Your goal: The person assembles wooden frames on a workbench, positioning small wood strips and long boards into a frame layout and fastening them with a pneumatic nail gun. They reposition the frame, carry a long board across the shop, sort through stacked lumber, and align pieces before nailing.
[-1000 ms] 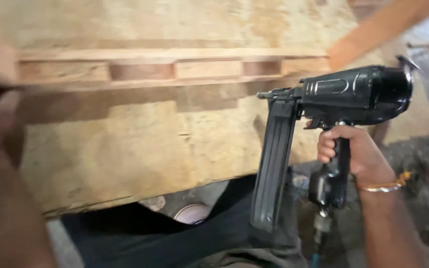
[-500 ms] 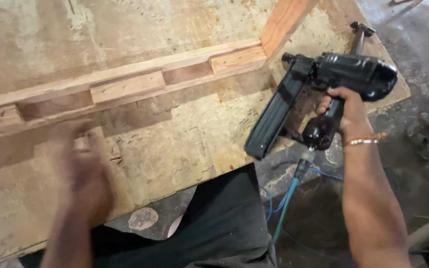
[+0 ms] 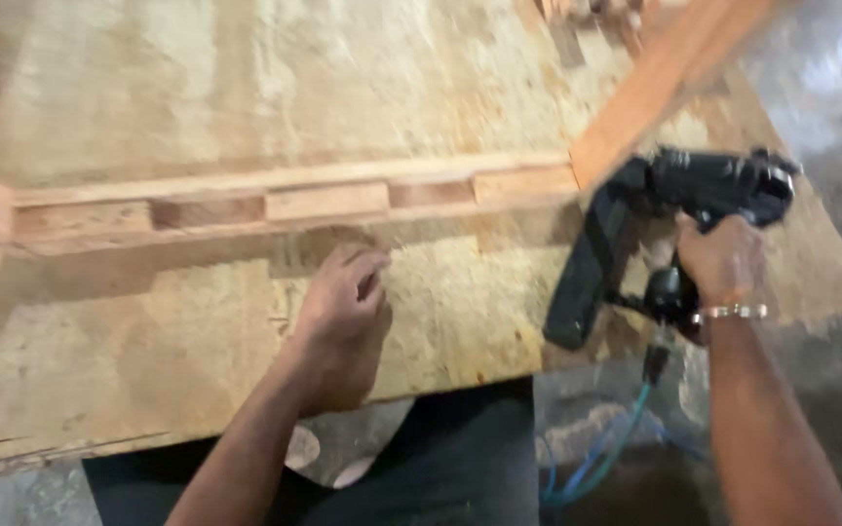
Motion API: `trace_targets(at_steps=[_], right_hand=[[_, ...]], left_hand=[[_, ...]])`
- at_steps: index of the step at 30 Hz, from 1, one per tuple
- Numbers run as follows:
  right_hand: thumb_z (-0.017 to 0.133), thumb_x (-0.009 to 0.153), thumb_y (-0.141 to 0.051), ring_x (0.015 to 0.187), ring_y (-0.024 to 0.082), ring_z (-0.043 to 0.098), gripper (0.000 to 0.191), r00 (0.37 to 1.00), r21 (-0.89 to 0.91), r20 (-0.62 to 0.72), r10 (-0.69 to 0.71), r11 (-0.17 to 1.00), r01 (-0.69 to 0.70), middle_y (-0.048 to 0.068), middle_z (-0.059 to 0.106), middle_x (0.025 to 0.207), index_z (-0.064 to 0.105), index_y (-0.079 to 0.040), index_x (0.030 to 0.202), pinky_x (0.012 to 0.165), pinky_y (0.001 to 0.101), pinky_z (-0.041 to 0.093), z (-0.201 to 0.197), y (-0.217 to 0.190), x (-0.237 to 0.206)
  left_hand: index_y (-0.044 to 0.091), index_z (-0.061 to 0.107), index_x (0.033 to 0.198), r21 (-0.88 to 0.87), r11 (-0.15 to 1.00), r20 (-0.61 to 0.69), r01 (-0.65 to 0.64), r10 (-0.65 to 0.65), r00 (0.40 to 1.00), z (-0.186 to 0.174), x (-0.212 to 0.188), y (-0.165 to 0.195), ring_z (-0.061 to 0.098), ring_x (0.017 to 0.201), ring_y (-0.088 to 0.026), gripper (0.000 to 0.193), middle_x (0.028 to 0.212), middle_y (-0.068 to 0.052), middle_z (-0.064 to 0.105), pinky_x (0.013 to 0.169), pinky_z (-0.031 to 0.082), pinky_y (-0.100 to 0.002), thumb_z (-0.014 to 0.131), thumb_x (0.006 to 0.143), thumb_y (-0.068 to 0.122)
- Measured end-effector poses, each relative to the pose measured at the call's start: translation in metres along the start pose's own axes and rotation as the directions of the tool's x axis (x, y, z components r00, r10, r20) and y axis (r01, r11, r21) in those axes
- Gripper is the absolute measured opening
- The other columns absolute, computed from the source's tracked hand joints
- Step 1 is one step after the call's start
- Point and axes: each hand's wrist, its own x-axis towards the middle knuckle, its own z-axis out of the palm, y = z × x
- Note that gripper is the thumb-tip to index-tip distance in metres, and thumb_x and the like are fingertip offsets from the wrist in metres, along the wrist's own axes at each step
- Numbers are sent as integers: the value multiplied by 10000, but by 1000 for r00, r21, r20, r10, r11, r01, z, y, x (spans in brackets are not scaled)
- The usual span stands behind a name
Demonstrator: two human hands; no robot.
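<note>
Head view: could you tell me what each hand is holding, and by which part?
The right hand grips the black nail gun by its handle. The left hand holds nothing; it rests on the wooden board.

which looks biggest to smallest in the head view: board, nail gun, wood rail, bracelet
1. board, fills most of the view
2. wood rail, long and narrow across the board
3. nail gun in the right hand; it sits nearer the camera, so its place against the rail is unsure
4. bracelet, plainly smallest

Left hand curled, right hand clenched
</note>
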Motion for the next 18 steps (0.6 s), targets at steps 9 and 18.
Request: trace_targets(at_steps=[9,18], right_hand=[[720,1094,-225,1147,285,607,477,938,854,-329,-106,392,343,161,631,1291,490,40,1417,940,440,504,7,-128,59],[727,1056,-280,883,474,669,424,918,599,-398,-9,755,267,249,669,944,522,70,1181,791,551,516,8,-151,71]], left_hand=[[69,728,1051,95,989,-232,115,-90,969,-89,4,-24,675,1016,-330,222,1070,-122,709,848,550,-412,689,835,35],[64,708,1142,540,788,-342,-294,525,780,-227,119,76,644,1043,-291,307,1079,-116,696,918,549,-420,653,849,-7]])
